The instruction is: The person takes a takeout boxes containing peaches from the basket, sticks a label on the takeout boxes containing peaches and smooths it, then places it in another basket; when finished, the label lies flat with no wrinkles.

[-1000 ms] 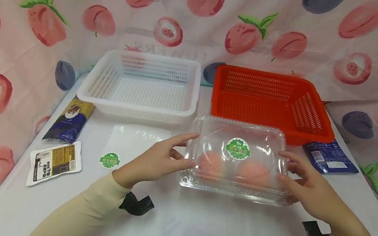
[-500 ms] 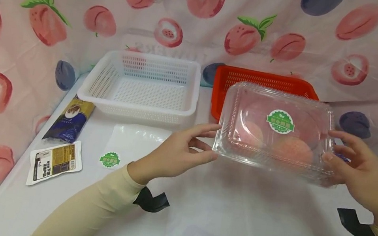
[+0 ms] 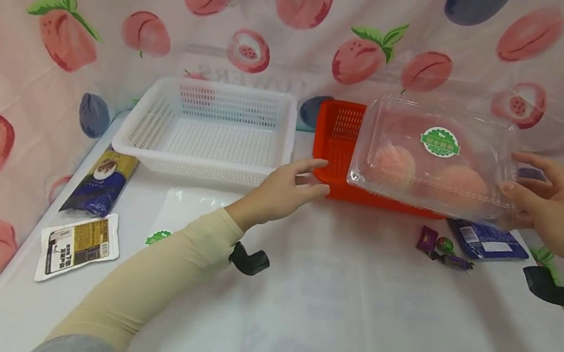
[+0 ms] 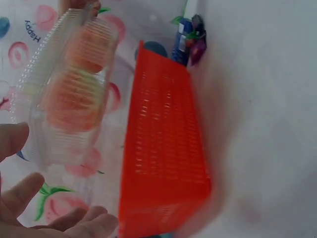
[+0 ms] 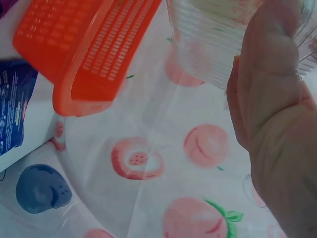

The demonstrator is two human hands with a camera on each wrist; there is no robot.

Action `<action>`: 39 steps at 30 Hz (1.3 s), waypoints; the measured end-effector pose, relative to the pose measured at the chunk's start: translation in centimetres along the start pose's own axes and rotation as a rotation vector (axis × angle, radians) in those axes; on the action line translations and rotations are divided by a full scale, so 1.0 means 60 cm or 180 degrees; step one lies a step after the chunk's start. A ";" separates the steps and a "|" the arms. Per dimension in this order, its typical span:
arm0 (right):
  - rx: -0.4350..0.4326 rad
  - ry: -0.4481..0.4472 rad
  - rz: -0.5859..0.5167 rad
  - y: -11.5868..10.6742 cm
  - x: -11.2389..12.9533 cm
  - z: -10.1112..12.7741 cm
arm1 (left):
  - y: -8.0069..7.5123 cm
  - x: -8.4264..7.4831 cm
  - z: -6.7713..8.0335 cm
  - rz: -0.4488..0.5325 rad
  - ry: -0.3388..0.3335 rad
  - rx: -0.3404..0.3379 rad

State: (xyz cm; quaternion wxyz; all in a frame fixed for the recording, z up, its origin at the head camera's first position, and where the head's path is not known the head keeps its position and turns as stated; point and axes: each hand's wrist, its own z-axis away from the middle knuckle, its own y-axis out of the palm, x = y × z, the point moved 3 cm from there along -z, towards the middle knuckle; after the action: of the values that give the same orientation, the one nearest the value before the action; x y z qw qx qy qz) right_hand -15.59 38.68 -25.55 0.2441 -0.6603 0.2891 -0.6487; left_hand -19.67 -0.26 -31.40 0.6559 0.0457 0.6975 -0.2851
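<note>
A clear plastic clamshell box [image 3: 434,160] with a green sticker on its lid hangs raised over the red basket [image 3: 336,147]. Inside it are round pink-orange fruits that look like peaches [image 3: 392,165]. My right hand [image 3: 558,206] grips the box at its right end, thumb on the near side. Left of the box, my left hand [image 3: 285,191] is in the air with fingers extended and apart from it. In the left wrist view a gap shows between those fingers [image 4: 25,193] and the box [image 4: 74,94].
The white basket [image 3: 207,130] stands left of the red one. Small wrapped sweets [image 3: 444,245] and a blue packet [image 3: 489,242] lie at the right. A blue-gold packet [image 3: 102,179], a white-brown pouch [image 3: 80,247] and a white stickered bag [image 3: 187,205] lie at the left.
The box has risen from the table's middle, moving away and to the right over the red basket. My left hand has let go of it; the sweets have come into view.
</note>
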 end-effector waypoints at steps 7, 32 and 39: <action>0.0084 0.0065 -0.0149 0.001 -0.021 -0.042 | 0.027 0.029 -0.030 0.0217 -0.0146 -0.0424; 0.0455 0.0212 -0.0685 0.047 -0.102 -0.164 | 0.046 0.087 -0.121 0.0209 -0.0671 -0.0466; 0.0543 0.0295 -0.0459 0.058 -0.104 -0.176 | 0.049 0.094 -0.125 0.0005 -0.0553 -0.0653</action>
State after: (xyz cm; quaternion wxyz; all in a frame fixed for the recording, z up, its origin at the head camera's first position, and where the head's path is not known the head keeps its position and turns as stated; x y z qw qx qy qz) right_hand -26.29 41.13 -32.04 0.2385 -0.6255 0.1956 -0.7167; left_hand -25.82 3.86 -37.88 0.7152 -0.0460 0.6635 -0.2147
